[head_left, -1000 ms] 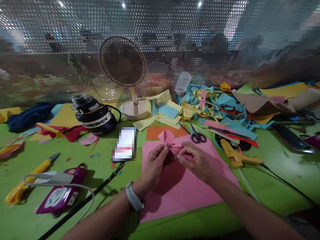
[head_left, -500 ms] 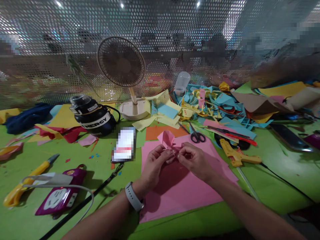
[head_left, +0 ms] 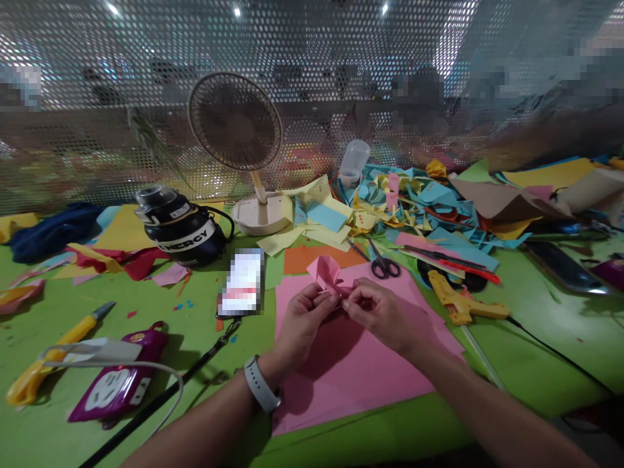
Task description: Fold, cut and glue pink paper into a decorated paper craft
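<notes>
Between both hands is a small folded piece of pink paper [head_left: 325, 272], with a pointed flap standing up at its left. My left hand [head_left: 306, 318] pinches its lower left side between thumb and fingers. On its right side, my right hand [head_left: 373, 309] is closed with the fingertips on the paper; the tips nearly meet the left thumb. Both hands hover over large pink sheets [head_left: 341, 383] lying on the green table [head_left: 205, 429]. Just behind the right hand lie dark-handled scissors [head_left: 386, 266]. An orange sheet [head_left: 312, 259] sits behind the pink sheets.
On the right are a yellow glue gun [head_left: 463, 302] with a cord and a dark phone [head_left: 568, 270]. Coloured scraps [head_left: 404, 201] are heaped behind. To the left stand a fan [head_left: 236, 123], a black bottle [head_left: 180, 227], a lit phone [head_left: 242, 283], a purple pouch [head_left: 121, 377] and a yellow cutter [head_left: 63, 351].
The left thumb and the right fingertips have shifted very slightly on the folded pink paper. Everything else stays in place.
</notes>
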Motion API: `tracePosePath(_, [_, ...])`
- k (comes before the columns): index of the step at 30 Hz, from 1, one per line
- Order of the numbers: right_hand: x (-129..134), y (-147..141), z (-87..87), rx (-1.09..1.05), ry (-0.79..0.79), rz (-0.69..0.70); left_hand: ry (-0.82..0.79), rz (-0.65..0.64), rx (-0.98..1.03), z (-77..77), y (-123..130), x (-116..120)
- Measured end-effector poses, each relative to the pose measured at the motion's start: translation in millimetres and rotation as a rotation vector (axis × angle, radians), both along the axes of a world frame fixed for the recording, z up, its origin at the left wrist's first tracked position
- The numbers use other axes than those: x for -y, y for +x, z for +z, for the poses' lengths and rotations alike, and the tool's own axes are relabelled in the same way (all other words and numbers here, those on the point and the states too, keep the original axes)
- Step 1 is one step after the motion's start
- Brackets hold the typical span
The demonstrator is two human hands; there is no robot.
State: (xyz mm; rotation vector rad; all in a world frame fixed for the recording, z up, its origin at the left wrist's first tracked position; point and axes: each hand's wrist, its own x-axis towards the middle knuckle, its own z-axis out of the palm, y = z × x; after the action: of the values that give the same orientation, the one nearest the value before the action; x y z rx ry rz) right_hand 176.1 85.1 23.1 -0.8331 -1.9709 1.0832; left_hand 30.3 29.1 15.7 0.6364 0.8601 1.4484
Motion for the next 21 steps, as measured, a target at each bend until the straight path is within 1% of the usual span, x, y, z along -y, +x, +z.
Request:
tracePosePath(12, [2.1, -0.5, 3.5, 0.037, 0.010, 0.000, -0.030, 0.007, -0.021, 3.3, 0.5, -0.6])
tracePosePath(21, [1.0, -0.2, 5.0, 0.071, 0.009, -0.002, 0.024, 0.009, -0.071, 5.2, 0.4, -1.1])
